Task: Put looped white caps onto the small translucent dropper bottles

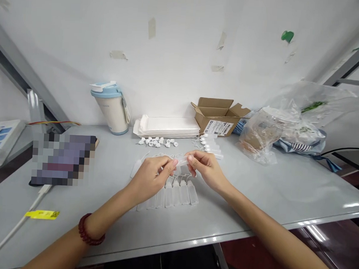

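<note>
Between my two hands is a small translucent plastic bottle (182, 162), held level above the table. My left hand (153, 173) pinches its left end between thumb and fingers, and my right hand (206, 166) grips the right end; the fingers hide much of it. Just below them, a row of translucent squeeze bottles (176, 193) lies side by side, with thin cords at their necks. More bottles lie partly hidden behind my left hand. Farther back are several loose white caps (158, 141). A group of similar bottles (210, 144) with cords lies beyond my right hand.
A stack of white boxes (170, 127) and an open cardboard box (218, 116) stand against the wall. Left are a tumbler (113, 109) and a pixelated phone-like device (65, 160) on a white cable (18, 224). Plastic bags (264, 131) lie at right on the grey table (273, 187).
</note>
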Action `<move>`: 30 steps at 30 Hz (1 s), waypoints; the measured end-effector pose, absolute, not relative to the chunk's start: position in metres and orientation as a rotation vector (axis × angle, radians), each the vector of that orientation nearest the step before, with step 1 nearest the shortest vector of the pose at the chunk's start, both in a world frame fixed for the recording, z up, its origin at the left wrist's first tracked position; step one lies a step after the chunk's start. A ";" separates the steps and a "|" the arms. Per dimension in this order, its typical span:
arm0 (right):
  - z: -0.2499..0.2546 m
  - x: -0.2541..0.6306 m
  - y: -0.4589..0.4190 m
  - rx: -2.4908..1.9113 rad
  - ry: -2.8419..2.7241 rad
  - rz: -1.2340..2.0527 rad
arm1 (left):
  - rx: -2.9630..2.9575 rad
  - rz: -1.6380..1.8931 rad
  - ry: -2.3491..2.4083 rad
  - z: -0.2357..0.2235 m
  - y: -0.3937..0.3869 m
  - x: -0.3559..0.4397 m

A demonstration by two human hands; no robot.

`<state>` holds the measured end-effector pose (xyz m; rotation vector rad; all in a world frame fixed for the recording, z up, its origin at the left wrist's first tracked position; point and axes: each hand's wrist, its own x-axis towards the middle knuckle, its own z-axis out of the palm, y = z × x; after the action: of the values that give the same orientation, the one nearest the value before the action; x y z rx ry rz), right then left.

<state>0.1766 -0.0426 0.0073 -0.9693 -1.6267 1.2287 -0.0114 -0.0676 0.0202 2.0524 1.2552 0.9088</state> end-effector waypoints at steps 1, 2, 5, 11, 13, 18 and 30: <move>0.007 0.177 -0.043 -0.971 -1.630 1.226 | 2.082 0.936 1.245 0.020 -0.068 -0.011; 0.007 0.177 -0.043 -0.975 -1.624 1.231 | 2.128 0.962 1.237 0.020 -0.068 -0.011; 0.006 0.176 -0.042 -0.983 -1.558 1.293 | 2.309 1.042 1.229 0.015 -0.067 -0.011; 0.005 0.175 -0.040 -1.000 -1.487 1.359 | 2.664 1.228 1.071 0.001 -0.060 -0.014; 0.005 0.175 -0.040 -1.002 -1.496 1.361 | 2.724 1.235 1.040 -0.001 -0.059 -0.014; 0.003 0.179 -0.034 -1.076 -1.567 1.212 | 2.669 1.108 1.139 0.002 -0.049 -0.022; -0.014 0.242 0.031 -1.341 -1.495 0.377 | 2.209 0.941 1.780 -0.032 0.026 -0.109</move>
<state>0.2424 0.0312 -0.0144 -1.3407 -1.4945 0.3772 -0.1089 0.0262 -0.0318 2.2089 1.7803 0.9408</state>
